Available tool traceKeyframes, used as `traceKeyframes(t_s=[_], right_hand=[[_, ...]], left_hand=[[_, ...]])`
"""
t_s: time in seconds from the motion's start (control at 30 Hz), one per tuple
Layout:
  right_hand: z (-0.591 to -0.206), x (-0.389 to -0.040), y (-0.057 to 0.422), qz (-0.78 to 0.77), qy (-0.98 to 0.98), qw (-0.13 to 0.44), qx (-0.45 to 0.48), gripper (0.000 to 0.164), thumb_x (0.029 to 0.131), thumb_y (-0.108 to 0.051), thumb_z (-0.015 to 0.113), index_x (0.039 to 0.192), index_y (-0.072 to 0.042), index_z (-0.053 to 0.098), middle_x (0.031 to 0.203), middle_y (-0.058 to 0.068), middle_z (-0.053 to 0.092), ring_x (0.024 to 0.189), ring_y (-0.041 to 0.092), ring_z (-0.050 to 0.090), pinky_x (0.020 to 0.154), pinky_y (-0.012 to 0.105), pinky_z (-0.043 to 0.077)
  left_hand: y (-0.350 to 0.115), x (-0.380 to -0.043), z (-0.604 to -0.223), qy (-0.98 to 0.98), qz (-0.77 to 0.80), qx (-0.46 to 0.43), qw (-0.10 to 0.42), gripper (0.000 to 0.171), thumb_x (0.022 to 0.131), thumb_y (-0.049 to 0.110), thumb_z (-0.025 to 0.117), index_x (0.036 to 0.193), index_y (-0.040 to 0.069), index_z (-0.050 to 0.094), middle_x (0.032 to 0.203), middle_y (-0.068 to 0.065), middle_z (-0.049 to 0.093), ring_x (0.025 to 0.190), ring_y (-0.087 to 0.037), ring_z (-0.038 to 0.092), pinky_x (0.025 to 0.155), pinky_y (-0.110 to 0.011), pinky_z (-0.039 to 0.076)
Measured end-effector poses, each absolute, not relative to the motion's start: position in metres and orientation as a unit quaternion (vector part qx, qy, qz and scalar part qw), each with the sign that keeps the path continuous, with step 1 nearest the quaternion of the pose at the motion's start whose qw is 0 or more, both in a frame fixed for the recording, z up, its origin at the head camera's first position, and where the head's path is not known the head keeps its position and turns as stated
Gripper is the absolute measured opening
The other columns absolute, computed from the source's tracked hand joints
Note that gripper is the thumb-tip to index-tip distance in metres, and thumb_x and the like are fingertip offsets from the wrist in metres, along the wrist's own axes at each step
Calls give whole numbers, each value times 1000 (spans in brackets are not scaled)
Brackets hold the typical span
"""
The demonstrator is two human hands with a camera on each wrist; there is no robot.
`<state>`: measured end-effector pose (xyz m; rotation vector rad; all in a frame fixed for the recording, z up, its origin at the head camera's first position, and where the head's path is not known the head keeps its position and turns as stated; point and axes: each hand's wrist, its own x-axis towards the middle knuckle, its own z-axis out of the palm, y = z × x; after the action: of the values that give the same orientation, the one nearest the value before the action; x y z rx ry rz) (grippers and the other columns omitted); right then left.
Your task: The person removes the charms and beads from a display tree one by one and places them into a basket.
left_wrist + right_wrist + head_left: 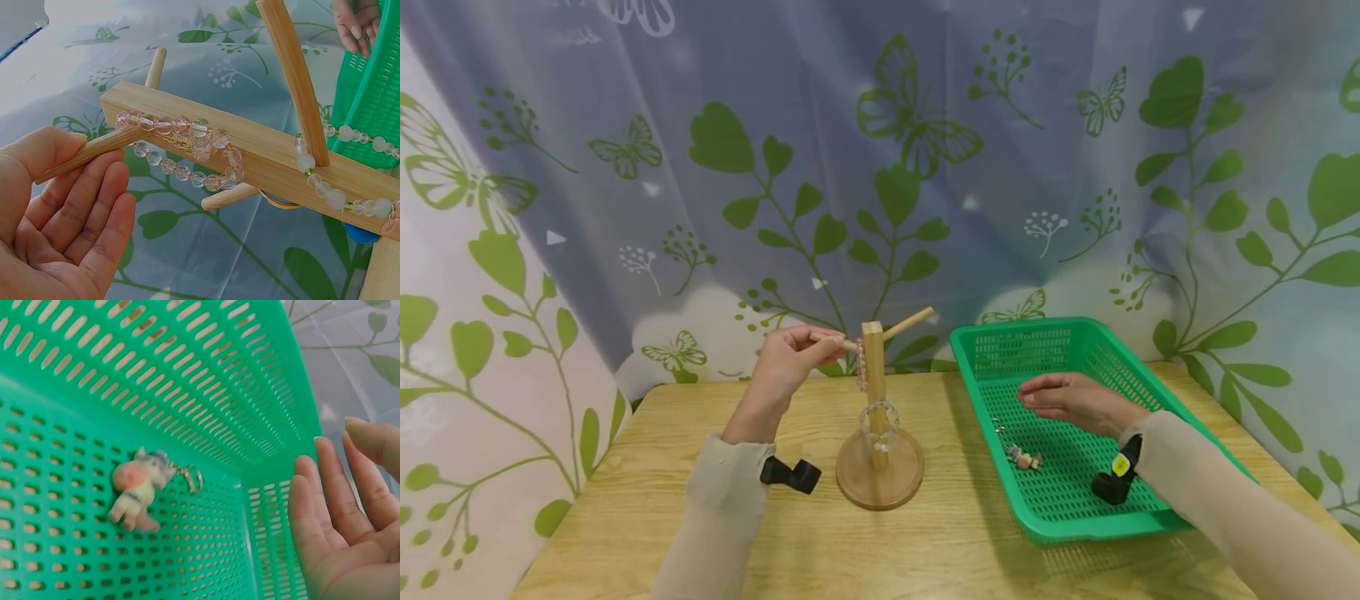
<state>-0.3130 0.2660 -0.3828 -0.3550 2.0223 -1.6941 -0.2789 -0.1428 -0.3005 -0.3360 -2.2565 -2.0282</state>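
Note:
A wooden stand (872, 367) rises from a round base, with pegs sticking out of its post. My left hand (790, 354) pinches an upper peg (94, 153) between thumb and fingers. On that peg, close against the post, hangs a pink and clear bead bracelet (181, 128). Lower down, a white and green bead bracelet (334, 197) hangs around another peg. Over the green basket (1030, 527) my right hand (1078, 402) hovers with its fingers extended, holding nothing. A small figurine keychain (136, 490) with a metal ring lies on the basket floor, left of that hand.
The wooden table (647, 500) carries both the stand and the basket, the basket at the right. Behind them hangs a curtain (820, 208) printed with leaves and butterflies. Another upper peg (910, 322) points up and right from the post.

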Motion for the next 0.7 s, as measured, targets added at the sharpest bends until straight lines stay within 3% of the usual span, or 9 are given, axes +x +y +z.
traceKeyframes(t_s=[0.47,0.7], right_hand=[[-341,-296,235,-643,713,216,-178,27,95,-11,56,121,-3,54,120,1,57,108,9,58,97,31,45],[-330,-287,224,-654,705,207,-180,26,94,-9,57,120,-1,56,121,6,58,107,11,59,95,29,47]], left_hand=[[-144,-278,-300,-740,-661,-115,49,19,89,14,66,99,-3,69,78,5,69,75,-10,65,75,-28,53],[-142,-280,-300,-740,-661,-116,45,20,89,14,66,100,-4,68,78,5,68,76,-9,65,77,-29,53]])
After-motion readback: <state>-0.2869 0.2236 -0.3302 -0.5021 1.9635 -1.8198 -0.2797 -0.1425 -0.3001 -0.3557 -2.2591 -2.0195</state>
